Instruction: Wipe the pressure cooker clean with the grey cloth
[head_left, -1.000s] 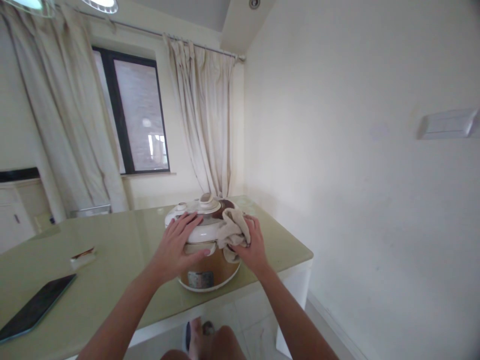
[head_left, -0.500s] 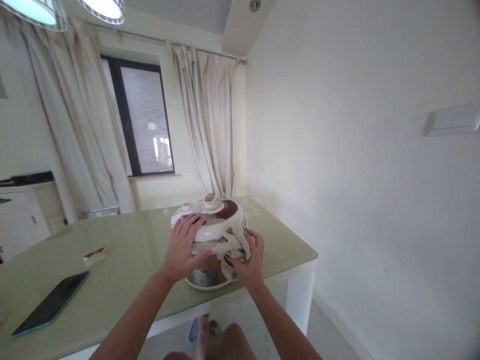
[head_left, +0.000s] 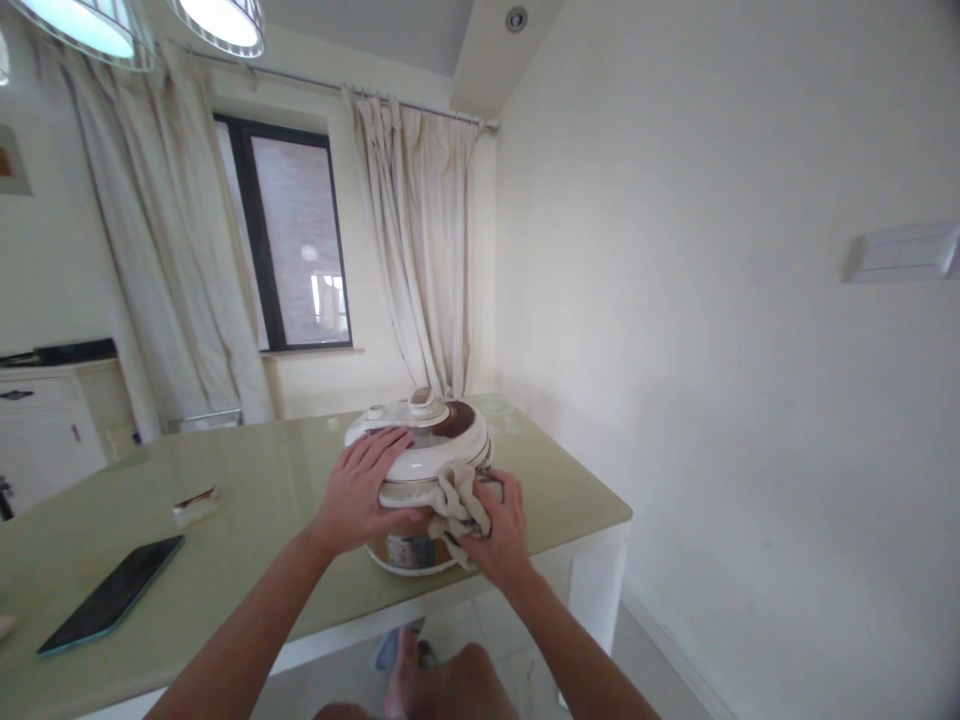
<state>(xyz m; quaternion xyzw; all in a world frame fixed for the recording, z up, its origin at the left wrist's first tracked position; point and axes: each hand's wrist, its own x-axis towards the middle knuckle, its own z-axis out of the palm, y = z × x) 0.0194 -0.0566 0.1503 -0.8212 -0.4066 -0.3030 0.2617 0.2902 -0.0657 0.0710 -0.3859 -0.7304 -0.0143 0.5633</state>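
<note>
A white and brown electric cooker (head_left: 420, 465) with a knobbed lid stands upright near the front edge of the green tabletop. My left hand (head_left: 360, 490) lies against its left front side, fingers stretched over the lid's rim and thumb pointing right. With my right hand (head_left: 504, 525) I grip a crumpled beige cloth (head_left: 457, 505), pressed to the cooker's right front side just below the lid. The cloth and both hands hide part of the cooker's front. A panel (head_left: 411, 552) shows low on its body.
The green table (head_left: 277, 470) reaches far to the left. On it lie a dark tablet (head_left: 112, 595) and a small whitish item (head_left: 195, 508) with a brown strip on top. A white wall (head_left: 712, 350) rises to the right. Curtains (head_left: 420, 240) hang behind.
The cloth in my right hand has shifted slightly left and bunched differently against the cooker. My left hand stays on the lid's edge. The view has tilted a little.
</note>
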